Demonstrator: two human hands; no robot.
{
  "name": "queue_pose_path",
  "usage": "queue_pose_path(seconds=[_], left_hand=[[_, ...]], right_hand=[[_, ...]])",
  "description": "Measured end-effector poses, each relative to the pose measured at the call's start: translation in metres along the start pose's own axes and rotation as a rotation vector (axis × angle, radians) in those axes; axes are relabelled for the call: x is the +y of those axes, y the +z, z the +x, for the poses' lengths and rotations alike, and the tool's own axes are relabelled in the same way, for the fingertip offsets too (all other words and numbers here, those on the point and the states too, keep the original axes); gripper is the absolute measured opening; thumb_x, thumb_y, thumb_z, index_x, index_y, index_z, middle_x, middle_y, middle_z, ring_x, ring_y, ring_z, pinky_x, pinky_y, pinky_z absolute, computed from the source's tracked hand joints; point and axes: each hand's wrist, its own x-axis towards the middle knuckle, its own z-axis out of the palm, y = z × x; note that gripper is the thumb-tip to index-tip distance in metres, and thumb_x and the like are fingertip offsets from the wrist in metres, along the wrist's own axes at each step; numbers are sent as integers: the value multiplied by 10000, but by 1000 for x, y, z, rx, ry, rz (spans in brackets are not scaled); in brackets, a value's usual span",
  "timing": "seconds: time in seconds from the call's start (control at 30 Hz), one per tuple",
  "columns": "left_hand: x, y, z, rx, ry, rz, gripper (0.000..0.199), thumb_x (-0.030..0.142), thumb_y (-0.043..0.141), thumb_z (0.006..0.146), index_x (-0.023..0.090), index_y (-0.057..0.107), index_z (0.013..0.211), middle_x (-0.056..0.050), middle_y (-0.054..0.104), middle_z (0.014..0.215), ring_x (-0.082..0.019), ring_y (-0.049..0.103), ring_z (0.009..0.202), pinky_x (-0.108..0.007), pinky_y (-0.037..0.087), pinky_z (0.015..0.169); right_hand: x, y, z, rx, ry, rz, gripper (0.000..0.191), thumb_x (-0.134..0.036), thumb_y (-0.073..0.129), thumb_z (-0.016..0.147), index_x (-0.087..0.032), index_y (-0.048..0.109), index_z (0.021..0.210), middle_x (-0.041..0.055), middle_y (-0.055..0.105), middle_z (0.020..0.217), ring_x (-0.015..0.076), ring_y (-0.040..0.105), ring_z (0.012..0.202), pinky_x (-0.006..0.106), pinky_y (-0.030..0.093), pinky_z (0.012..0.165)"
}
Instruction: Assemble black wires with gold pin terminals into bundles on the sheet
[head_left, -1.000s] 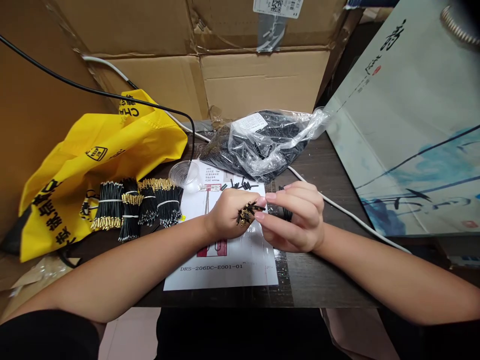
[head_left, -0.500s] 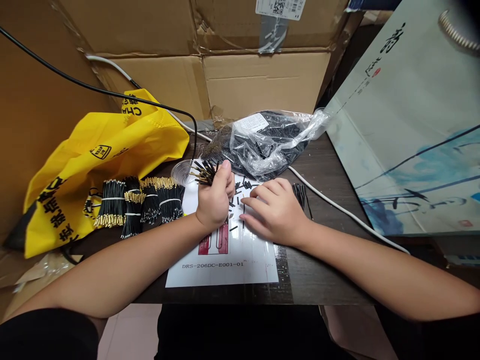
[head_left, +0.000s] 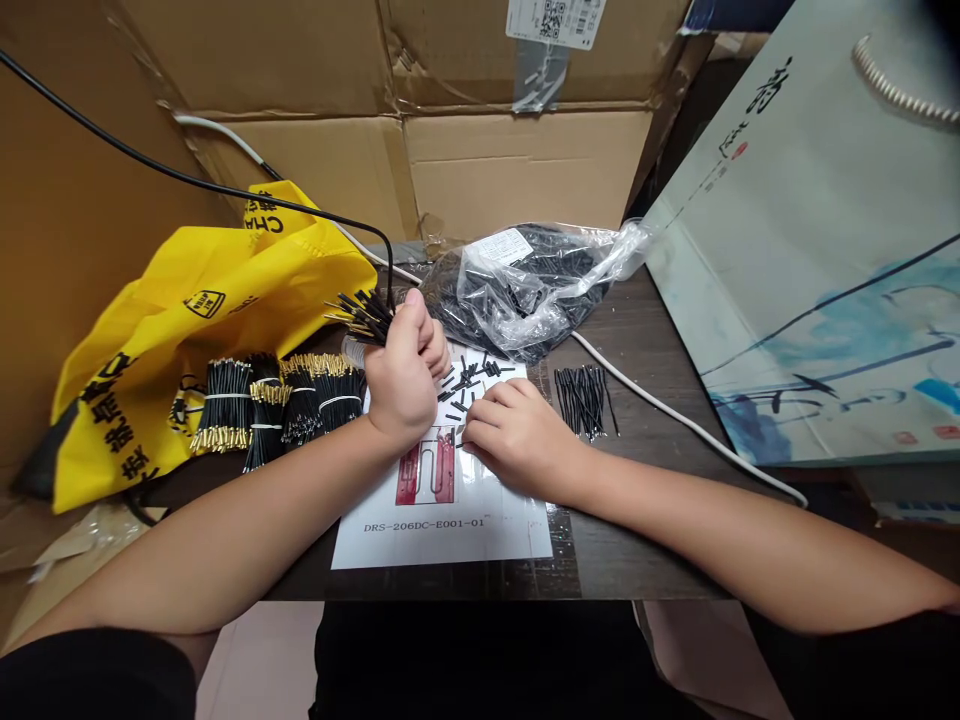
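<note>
My left hand [head_left: 409, 370] is closed round a bundle of short black wires [head_left: 364, 318], whose ends, some gold-coloured, stick out to the left above the fist. Small black tube pieces [head_left: 466, 375] lie scattered on a white printed sheet [head_left: 442, 550] below and right of that hand. My right hand [head_left: 517, 435] rests low over the sheet beside these pieces, its fingers curled and the fingertips together. Whatever lies between the fingertips is too small or hidden to make out. A loose row of black wires [head_left: 585, 400] lies on the table right of this hand.
Several tied bundles of black wires [head_left: 315, 395] lie at the left, before a yellow bag [head_left: 217, 290]. Behind the sheet sits a clear plastic bag of black parts [head_left: 525, 285]. A white cable [head_left: 675, 425] crosses the right side, near a large paper bag [head_left: 832, 290]. Cardboard [head_left: 525, 160] closes off the back.
My left hand has moved left and up with the wire bundle, which now tilts further left. The right hand has shifted left and slightly down, and its fingers have closed together.
</note>
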Motion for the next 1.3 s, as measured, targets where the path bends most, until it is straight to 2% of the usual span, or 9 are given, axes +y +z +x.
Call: queue_pose_path(seconds=[0.13,0.27,0.47,0.63,0.77,0.93,1.03,1.13,1.3], left_hand=[[13,3,3,16,32,-13,486,447,528,888,212,265,554,68,202,423,-77,141,367,-287,132,378],[20,6,3,-16,42,-8,490,440,498,910,216,266,541,64,184,427,-83,123,360,-309,119,388],[20,5,4,-44,51,15,499,472,500,908,221,279,538,64,176,427,-87,124,358,-313,126,395],[24,4,6,-30,54,7,504,472,520,887,214,245,553,66,172,426,-79,119,365,-297,111,387],[30,4,7,-30,80,-5,518,469,552,868,209,224,564,69,169,429,-68,113,367,-285,101,393],[33,5,5,-56,88,-23,532,465,569,868,209,218,561,67,173,423,-65,114,368,-293,104,405],[33,6,3,-54,89,-27,536,462,574,867,210,215,559,69,165,430,-64,116,368,-289,101,400],[34,8,1,-50,83,-30,493,408,515,899,210,222,555,67,159,436,-68,113,368,-283,90,388],[33,8,0,-52,72,-32,465,363,471,916,208,224,554,64,170,426,-71,124,364,-275,102,386]], right_hand=[[-1,-2,4,-37,-17,-15,174,-146,433,963,-140,606,953,99,666,1142,225,550,1024,402,374,869],[-3,-4,9,-87,-101,57,213,-115,402,950,-137,576,1071,108,472,1480,233,393,1386,486,279,1127],[-2,-4,12,-200,-102,94,263,-76,434,899,-102,563,1127,148,473,1472,253,396,1408,526,169,1218],[0,-3,8,-118,-64,45,275,-85,456,885,-97,559,1140,157,561,1388,265,504,1324,523,176,1222],[3,-5,9,-62,-50,20,263,-76,447,891,-94,558,1130,149,560,1390,262,481,1341,502,202,1217],[5,-3,32,-109,-126,14,257,-88,435,917,-105,559,1141,145,523,1423,262,415,1386,496,264,1187],[5,6,51,-115,-172,-24,234,-113,440,940,-101,571,1134,141,617,1278,253,511,1276,473,334,1131],[3,16,64,-137,-192,-75,192,-153,451,962,-94,603,1064,137,659,1081,241,602,1032,419,470,921],[6,15,68,-171,-192,-148,177,-155,440,975,-103,609,985,116,635,968,224,563,892,364,442,720]])
